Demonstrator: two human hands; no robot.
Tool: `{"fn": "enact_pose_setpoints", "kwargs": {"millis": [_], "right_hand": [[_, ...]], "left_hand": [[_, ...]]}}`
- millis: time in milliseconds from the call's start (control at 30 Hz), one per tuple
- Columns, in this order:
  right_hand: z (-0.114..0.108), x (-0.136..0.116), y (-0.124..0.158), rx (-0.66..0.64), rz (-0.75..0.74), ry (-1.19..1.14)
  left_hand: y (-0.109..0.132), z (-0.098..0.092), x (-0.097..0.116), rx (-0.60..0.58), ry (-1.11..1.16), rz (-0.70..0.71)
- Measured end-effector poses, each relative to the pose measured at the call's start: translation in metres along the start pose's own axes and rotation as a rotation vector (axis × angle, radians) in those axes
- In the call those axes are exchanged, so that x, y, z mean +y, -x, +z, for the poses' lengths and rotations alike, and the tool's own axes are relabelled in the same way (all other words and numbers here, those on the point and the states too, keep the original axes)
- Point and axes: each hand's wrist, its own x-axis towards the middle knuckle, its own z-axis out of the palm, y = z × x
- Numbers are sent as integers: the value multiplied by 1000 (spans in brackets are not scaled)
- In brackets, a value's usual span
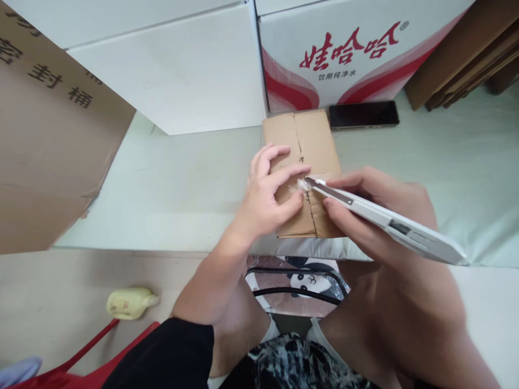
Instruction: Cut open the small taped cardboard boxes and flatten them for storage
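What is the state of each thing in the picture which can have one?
Small brown box, top flaps down
Clear tape, crumpled on the box
White cutter, tip at the tape
Left hand, fingers spread on the box
Right hand, closed around the cutter
Phone, lying flat, screen dark
Yellow bottle, seemingly lying on the floor

One view here, and it sits on the head, peering forward and steeply down over the person's legs [360,329], left hand [263,197] and right hand [399,200] close below, table [182,189] running across, white boxes [170,86] cropped by the top edge.
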Motion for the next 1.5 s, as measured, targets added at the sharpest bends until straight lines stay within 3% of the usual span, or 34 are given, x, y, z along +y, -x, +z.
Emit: {"fn": "enact_pose_setpoints", "kwargs": {"millis": [500,1300,1500], "right_hand": [[-3,1,2,-12,13,75],[-8,-1,-2,-142,4,-24],[-6,-2,-3,-114,40,-46]], "left_hand": [[-1,-2,4,-33,-17,-44],[-2,-2,3,-20,0,-37],[-2,-2,4,-17,-4,-43]]}}
